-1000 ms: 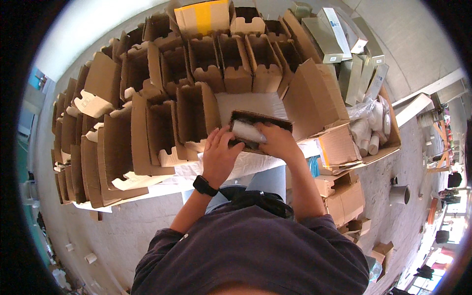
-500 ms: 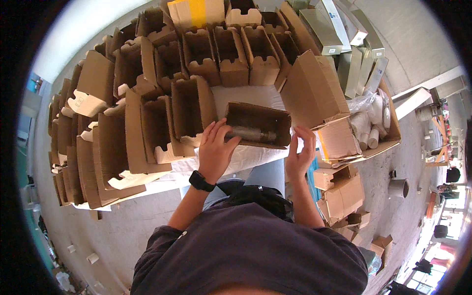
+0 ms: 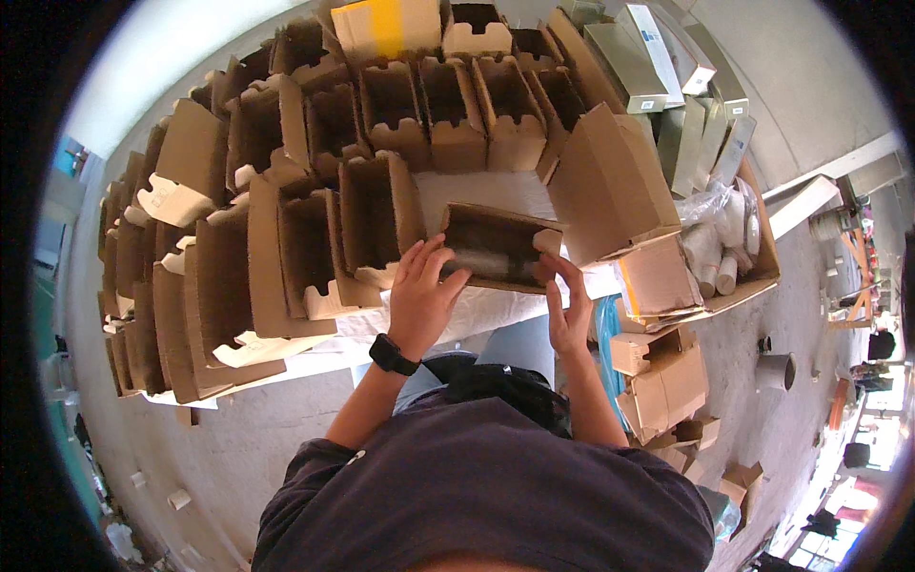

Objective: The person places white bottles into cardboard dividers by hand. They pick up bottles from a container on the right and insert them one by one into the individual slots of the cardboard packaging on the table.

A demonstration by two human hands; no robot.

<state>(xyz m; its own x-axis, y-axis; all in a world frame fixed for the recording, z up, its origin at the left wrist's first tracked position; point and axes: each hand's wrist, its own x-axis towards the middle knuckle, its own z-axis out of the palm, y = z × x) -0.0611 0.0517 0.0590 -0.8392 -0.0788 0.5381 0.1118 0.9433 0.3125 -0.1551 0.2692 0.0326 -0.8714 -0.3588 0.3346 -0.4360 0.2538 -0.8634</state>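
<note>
A small open cardboard box [image 3: 503, 221] lies lengthwise across the white-covered table in front of me. Inside it is a grey cylinder [image 3: 481, 263], partly hidden by the box's near wall and my fingers. My left hand [image 3: 422, 294] grips the left end, fingers over the edge and thumb along the near side. At the opposite end my right hand [image 3: 569, 303] has its fingers on a short end flap [image 3: 547, 240], which tilts inward over the opening. The right thumb is at the near corner.
Rows of open cardboard boxes [image 3: 384, 205] cover the left and far parts of the table. To the right stands a larger carton [image 3: 658, 284] with wrapped cylinders [image 3: 726, 272]. Long metallic-looking boxes [image 3: 624, 67] are stacked at the far right. More cartons [image 3: 662, 386] sit lower right.
My right hand has moved left onto the box's right end, and the end flap there now leans inward. My left hand stays at the left end.
</note>
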